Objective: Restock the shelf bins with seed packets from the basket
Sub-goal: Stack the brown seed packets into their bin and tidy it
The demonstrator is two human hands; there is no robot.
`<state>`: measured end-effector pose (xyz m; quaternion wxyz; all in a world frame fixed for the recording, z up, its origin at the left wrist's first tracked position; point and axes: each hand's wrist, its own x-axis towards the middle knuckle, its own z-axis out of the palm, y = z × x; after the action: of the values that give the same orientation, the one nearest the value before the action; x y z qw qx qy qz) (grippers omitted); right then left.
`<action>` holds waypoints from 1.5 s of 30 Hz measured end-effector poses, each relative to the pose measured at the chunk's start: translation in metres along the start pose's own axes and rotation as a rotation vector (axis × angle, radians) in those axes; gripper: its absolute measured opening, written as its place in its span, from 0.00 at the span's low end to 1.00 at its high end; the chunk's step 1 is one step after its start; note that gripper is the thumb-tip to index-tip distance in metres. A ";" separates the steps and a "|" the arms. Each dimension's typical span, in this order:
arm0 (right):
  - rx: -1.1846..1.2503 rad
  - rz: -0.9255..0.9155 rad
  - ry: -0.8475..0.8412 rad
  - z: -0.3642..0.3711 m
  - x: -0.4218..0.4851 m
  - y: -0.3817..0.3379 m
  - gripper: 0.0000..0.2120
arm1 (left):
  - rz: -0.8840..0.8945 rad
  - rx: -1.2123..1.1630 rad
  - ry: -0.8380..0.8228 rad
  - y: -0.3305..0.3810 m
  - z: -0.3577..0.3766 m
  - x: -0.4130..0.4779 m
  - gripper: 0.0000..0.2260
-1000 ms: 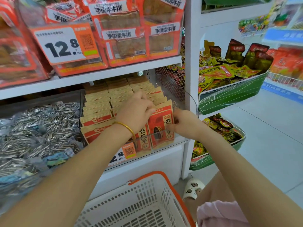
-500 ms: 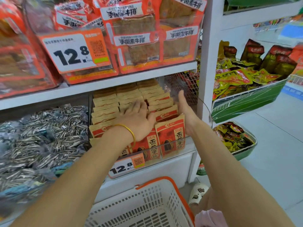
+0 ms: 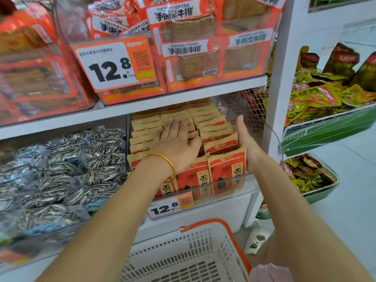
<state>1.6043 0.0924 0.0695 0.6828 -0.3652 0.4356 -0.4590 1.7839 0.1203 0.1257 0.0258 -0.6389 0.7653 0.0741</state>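
The bin point(image 3: 234, 185) in the middle of the shelf looks almost full. The seed packets point(image 3: 221, 169) stand in three rows, front to back. The left hand point(image 3: 177, 143) lies flat on top of the middle row, fingers straight and a little spread, holding nothing. The right hand point(image 3: 247, 143) stands on its edge at the 3 o'clock side of the packets, fingers straight and together, pressed against them. It holds nothing too. The basket point(image 3: 203, 221) sits at 6 o'clock, below the bin. The part we can see has no packets in it. So this bin seems done, apart from tidying. Whether other bins need filling, I cannot tell.
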 end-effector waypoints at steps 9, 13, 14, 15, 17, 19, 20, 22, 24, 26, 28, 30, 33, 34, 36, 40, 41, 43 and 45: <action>-0.277 -0.337 -0.034 -0.009 -0.010 0.000 0.35 | 0.000 -0.007 0.008 -0.002 0.002 0.007 0.27; -0.254 -0.257 -0.066 -0.006 -0.010 0.007 0.35 | 0.004 0.046 -0.051 -0.001 0.003 0.007 0.27; -0.271 -0.241 -0.069 -0.004 -0.012 0.007 0.34 | 0.002 0.038 -0.055 -0.001 0.003 0.007 0.27; -0.281 -0.240 -0.073 -0.004 -0.011 0.006 0.32 | -0.001 0.017 -0.045 -0.001 0.002 0.007 0.27; -0.263 -0.250 -0.059 -0.004 -0.012 -0.001 0.30 | -0.013 -0.039 0.009 -0.001 -0.001 0.010 0.26; -0.225 -0.251 -0.040 -0.006 -0.009 -0.002 0.28 | -0.015 -0.033 0.035 0.000 -0.001 0.013 0.26; -0.225 -0.251 -0.044 -0.005 -0.008 -0.001 0.24 | -0.010 -0.008 0.017 0.001 0.000 0.014 0.26; -0.237 -0.256 -0.089 -0.001 -0.011 0.000 0.18 | -0.005 0.016 -0.029 0.001 0.003 0.016 0.25; -0.285 -0.257 -0.088 -0.003 -0.009 -0.004 0.23 | -0.020 -0.007 -0.027 0.000 0.001 0.020 0.26; -0.309 -0.237 -0.023 -0.006 0.001 -0.009 0.38 | -0.046 -0.015 0.005 -0.001 -0.003 0.028 0.26; -0.298 -0.208 0.017 -0.006 0.007 -0.017 0.43 | -0.075 0.006 -0.017 -0.001 -0.004 0.036 0.26; -0.276 -0.204 -0.008 0.001 0.010 -0.020 0.28 | -0.102 0.032 -0.072 -0.003 -0.001 0.041 0.26; -0.269 -0.238 -0.065 0.004 0.004 -0.018 0.23 | -0.097 -0.017 -0.074 -0.002 -0.004 0.038 0.26; -0.260 -0.271 -0.063 0.000 -0.001 -0.018 0.26 | -0.079 -0.066 -0.043 -0.001 -0.008 0.032 0.25; -0.269 -0.378 0.073 -0.015 -0.010 -0.013 0.30 | -0.004 -0.170 0.083 0.001 -0.014 0.010 0.24; -0.449 -0.808 0.506 0.002 -0.070 0.000 0.18 | 0.175 -0.257 0.480 0.002 0.006 -0.057 0.25; -0.563 -0.905 0.517 0.008 -0.080 0.007 0.18 | 0.184 -0.231 0.527 0.000 0.016 -0.066 0.26; -0.717 -0.943 0.436 0.018 -0.078 0.021 0.19 | 0.161 -0.087 0.539 -0.004 0.034 -0.069 0.26; -0.740 -0.859 0.391 0.023 -0.064 0.034 0.20 | 0.118 0.085 0.526 -0.002 0.045 -0.063 0.25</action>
<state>1.6235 0.1656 0.0640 0.1708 -0.6310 0.4972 -0.5704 1.7950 0.1883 0.0895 -0.1516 -0.5889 0.7839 -0.1251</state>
